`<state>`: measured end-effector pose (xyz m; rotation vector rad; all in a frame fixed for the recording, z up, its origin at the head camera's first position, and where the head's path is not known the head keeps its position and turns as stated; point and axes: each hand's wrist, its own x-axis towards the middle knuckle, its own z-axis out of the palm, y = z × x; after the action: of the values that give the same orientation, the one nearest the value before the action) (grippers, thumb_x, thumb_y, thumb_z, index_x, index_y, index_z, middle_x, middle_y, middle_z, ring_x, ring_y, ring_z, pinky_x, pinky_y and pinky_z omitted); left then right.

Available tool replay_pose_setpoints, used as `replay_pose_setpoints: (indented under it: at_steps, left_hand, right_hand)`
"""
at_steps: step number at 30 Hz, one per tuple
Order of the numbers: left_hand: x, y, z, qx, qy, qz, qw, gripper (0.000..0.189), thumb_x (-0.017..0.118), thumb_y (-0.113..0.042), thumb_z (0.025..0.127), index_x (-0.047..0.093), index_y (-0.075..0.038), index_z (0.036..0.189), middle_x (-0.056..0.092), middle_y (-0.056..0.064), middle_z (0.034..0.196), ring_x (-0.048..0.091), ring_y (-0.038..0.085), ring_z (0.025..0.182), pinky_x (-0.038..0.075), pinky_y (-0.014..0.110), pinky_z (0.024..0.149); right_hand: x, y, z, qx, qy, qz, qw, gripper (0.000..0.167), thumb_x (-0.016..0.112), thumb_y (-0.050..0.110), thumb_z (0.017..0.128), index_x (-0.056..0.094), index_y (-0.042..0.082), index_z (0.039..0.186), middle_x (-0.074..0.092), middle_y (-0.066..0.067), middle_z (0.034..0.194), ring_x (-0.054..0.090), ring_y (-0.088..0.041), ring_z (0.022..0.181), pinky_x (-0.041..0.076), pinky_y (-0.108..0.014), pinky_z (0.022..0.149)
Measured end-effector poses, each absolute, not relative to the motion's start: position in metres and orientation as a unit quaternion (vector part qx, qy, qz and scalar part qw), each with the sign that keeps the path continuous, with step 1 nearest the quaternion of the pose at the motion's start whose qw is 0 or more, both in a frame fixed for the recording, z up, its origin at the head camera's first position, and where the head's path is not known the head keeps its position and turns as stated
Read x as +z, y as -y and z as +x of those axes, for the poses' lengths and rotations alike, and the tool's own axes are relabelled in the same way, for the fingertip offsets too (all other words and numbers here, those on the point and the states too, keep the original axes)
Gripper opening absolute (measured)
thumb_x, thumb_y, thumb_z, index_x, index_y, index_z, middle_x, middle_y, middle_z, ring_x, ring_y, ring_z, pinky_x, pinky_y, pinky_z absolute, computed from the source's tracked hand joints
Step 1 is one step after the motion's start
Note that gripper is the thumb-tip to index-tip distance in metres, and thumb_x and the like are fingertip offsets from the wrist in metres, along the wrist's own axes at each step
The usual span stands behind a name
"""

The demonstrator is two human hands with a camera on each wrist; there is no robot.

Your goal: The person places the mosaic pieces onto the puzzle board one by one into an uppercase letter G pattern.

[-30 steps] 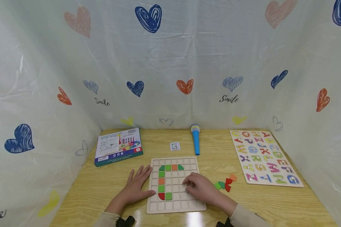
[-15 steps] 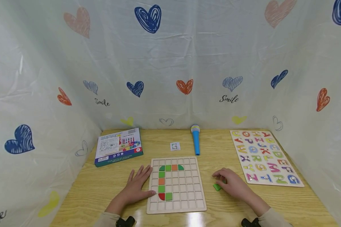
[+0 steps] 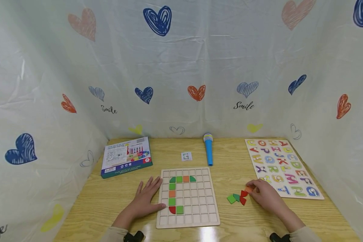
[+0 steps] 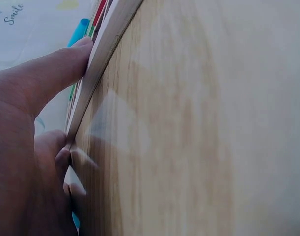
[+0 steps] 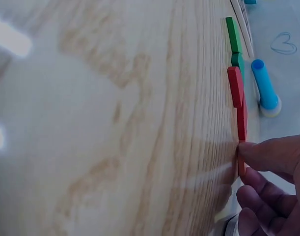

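Note:
An orange square tile (image 5: 241, 164) lies at the right end of the loose tiles; the thumb and index finger of my right hand (image 3: 267, 196) pinch it on the table. Beside it are two red tiles (image 3: 243, 200), a dark green tile (image 3: 236, 197) and a green square tile (image 3: 231, 199). My left hand (image 3: 143, 201) lies with fingers spread at the left edge of the wooden grid board (image 3: 196, 217), its thumb touching the rim. Green, orange and red tiles (image 3: 172, 193) sit in the board's cells along the upper row, left column and lower left.
A boxed set (image 3: 126, 157) stands at the back left. Behind the board lie a small patterned card (image 3: 186, 156) and a blue toy microphone (image 3: 209, 151). An alphabet puzzle board (image 3: 282, 168) lies to the right, close beside my right hand.
My right hand has moved right from over the board, past the green tiles, to the orange tile, and now pinches it. The left hand has stayed in place.

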<state>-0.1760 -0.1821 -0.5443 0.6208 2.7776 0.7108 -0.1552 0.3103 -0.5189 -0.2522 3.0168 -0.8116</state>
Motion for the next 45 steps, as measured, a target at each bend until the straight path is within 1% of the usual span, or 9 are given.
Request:
replay_pose_setpoints:
  at_steps: [5, 7, 14, 19, 23, 28, 34, 39, 45]
  left_hand:
    - [-0.547, 0.182, -0.176, 0.238, -0.942, 0.21, 0.104, 0.097, 0.063, -0.067, 0.089, 0.024, -0.019, 0.164, 0.018, 0.002, 0.17, 0.005, 0.034, 0.157, -0.007, 0.061, 0.121]
    - [-0.547, 0.182, -0.176, 0.239, -0.942, 0.21, 0.103, 0.097, 0.063, -0.067, 0.089, 0.024, -0.019, 0.163, 0.018, 0.002, 0.17, 0.005, 0.034, 0.157, -0.007, 0.061, 0.121]
    - [-0.546, 0.182, -0.177, 0.239, -0.942, 0.211, 0.102, 0.098, 0.063, -0.067, 0.089, 0.024, -0.018, 0.163, 0.018, 0.002, 0.17, 0.005, 0.034, 0.157, -0.007, 0.062, 0.12]
    - [-0.544, 0.182, -0.177, 0.237, -0.943, 0.212, 0.099, 0.098, 0.063, -0.067, 0.089, 0.025, -0.017, 0.163, 0.019, 0.003, 0.17, 0.006, 0.035, 0.156, -0.006, 0.062, 0.12]
    - [-0.543, 0.181, -0.177, 0.245, -0.94, 0.216, 0.097, 0.098, 0.064, -0.065, 0.089, 0.025, -0.015, 0.163, 0.019, 0.005, 0.17, 0.007, 0.037, 0.156, -0.006, 0.063, 0.12]
    - [-0.544, 0.181, -0.176, 0.25, -0.939, 0.217, 0.09, 0.099, 0.066, -0.065, 0.088, 0.026, -0.014, 0.163, 0.021, 0.006, 0.169, 0.008, 0.038, 0.156, -0.005, 0.064, 0.119]
    - [-0.546, 0.182, -0.176, 0.25, -0.94, 0.218, 0.081, 0.099, 0.066, -0.065, 0.087, 0.027, -0.015, 0.163, 0.022, 0.006, 0.169, 0.01, 0.038, 0.155, -0.004, 0.064, 0.119]
    - [-0.545, 0.182, -0.177, 0.243, -0.941, 0.217, 0.092, 0.098, 0.064, -0.067, 0.088, 0.025, -0.016, 0.163, 0.02, 0.003, 0.17, 0.007, 0.035, 0.156, -0.005, 0.062, 0.12]
    - [-0.545, 0.182, -0.177, 0.24, -0.942, 0.213, 0.097, 0.098, 0.063, -0.067, 0.089, 0.024, -0.016, 0.164, 0.018, 0.003, 0.17, 0.006, 0.035, 0.156, -0.006, 0.062, 0.12]
  right_hand:
    - [-0.52, -0.311, -0.157, -0.268, -0.961, -0.07, 0.021, 0.024, 0.076, 0.007, 0.089, 0.07, 0.003, 0.112, 0.063, 0.002, 0.093, 0.054, -0.01, 0.077, 0.051, -0.03, 0.07]
    - [-0.519, -0.312, -0.157, -0.277, -0.958, -0.069, 0.023, 0.024, 0.076, 0.005, 0.089, 0.069, 0.002, 0.112, 0.062, 0.001, 0.093, 0.055, -0.011, 0.078, 0.05, -0.028, 0.067]
    - [-0.518, -0.309, -0.158, -0.283, -0.957, -0.064, -0.009, 0.015, 0.073, 0.01, 0.094, 0.067, 0.012, 0.108, 0.063, 0.006, 0.084, 0.056, -0.006, 0.072, 0.048, -0.026, 0.063]
    - [-0.52, -0.297, -0.158, -0.324, -0.943, -0.075, -0.018, 0.017, 0.073, 0.013, 0.094, 0.068, 0.012, 0.111, 0.062, 0.007, 0.082, 0.056, -0.002, 0.07, 0.049, -0.024, 0.063]
    - [-0.523, -0.28, -0.158, -0.354, -0.93, -0.102, -0.002, 0.017, 0.071, 0.015, 0.096, 0.069, 0.012, 0.113, 0.06, 0.009, 0.08, 0.054, -0.001, 0.066, 0.048, -0.024, 0.06]
    - [-0.525, -0.251, -0.156, -0.392, -0.908, -0.149, 0.013, 0.019, 0.07, 0.021, 0.098, 0.071, 0.012, 0.114, 0.06, 0.01, 0.081, 0.055, -0.001, 0.067, 0.049, -0.024, 0.059]
    - [-0.523, -0.213, -0.155, -0.417, -0.888, -0.192, 0.032, 0.013, 0.071, 0.023, 0.097, 0.07, 0.017, 0.109, 0.061, 0.011, 0.082, 0.055, -0.001, 0.069, 0.05, -0.022, 0.062]
    - [-0.524, -0.183, -0.152, -0.425, -0.876, -0.223, 0.058, 0.009, 0.071, 0.02, 0.097, 0.069, 0.019, 0.106, 0.061, 0.012, 0.082, 0.055, -0.001, 0.07, 0.05, -0.022, 0.063]
    - [-0.526, -0.15, -0.148, -0.421, -0.864, -0.261, 0.091, 0.004, 0.07, 0.024, 0.098, 0.068, 0.023, 0.102, 0.058, 0.015, 0.078, 0.053, 0.001, 0.068, 0.049, -0.02, 0.062]
